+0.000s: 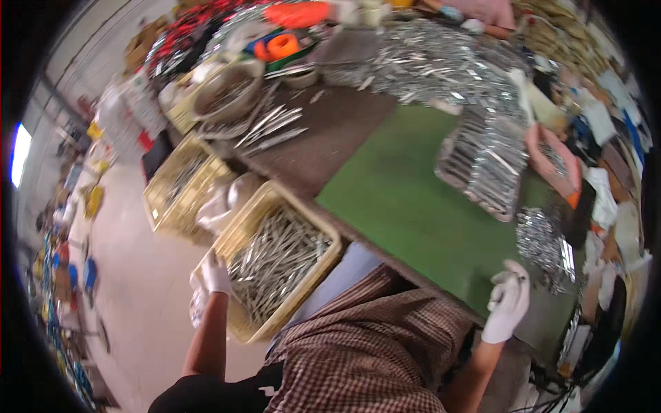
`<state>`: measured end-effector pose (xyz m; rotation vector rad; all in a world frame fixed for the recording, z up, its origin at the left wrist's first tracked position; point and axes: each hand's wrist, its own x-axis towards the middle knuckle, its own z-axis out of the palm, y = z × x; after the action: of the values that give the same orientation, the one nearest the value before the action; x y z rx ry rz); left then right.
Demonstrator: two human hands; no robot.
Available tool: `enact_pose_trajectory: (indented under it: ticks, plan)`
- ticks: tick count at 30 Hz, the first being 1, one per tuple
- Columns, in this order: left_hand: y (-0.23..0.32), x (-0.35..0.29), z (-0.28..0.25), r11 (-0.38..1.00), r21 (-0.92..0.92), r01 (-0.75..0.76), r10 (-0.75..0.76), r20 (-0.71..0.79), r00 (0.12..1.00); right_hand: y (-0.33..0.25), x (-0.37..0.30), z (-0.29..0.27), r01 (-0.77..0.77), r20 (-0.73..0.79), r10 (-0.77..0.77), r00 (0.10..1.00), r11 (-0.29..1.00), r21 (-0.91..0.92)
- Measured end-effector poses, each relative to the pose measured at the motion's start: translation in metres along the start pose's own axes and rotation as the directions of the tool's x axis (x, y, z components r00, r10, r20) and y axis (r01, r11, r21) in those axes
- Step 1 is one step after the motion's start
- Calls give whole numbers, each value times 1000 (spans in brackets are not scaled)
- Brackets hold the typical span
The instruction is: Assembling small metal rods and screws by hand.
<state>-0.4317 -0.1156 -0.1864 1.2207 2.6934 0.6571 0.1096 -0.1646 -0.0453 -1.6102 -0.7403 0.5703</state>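
Note:
My left hand (215, 274), in a white glove, grips the left rim of a yellow plastic basket (242, 335). Long thin silvery metal pieces (279, 258) fill this basket, lying in all directions. On the other side, my white-gloved right hand (508, 299) hovers by the near right edge of a green mat (392, 186), its fingers loosely bent and apart. A small dark spot shows near a fingertip; I cannot make out what it is. Beyond that hand lies a heap of small shiny metal pieces (540, 241).
A tray (482, 162) with rows of metal parts rests on the mat, beside a pink bin (551, 162). Behind spreads a large pile of metal pieces (441, 62). Another yellow basket (165, 206) and a round bowl (224, 100) stand left. A person (485, 14) sits across.

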Motion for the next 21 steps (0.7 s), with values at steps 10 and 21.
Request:
enact_pose_trajectory:
  ticks: [10, 21]
  plan:
    - [448, -106, -20, -282, -379, -881, 946, -261, -190, -6, -9, -5, 26, -58, -29, 998, 998, -59]
    - [530, -145, 68, -133, -141, -981, 987, -104, -119, 3, -5, -2, 209, -64, -237, 969, 932, -296]
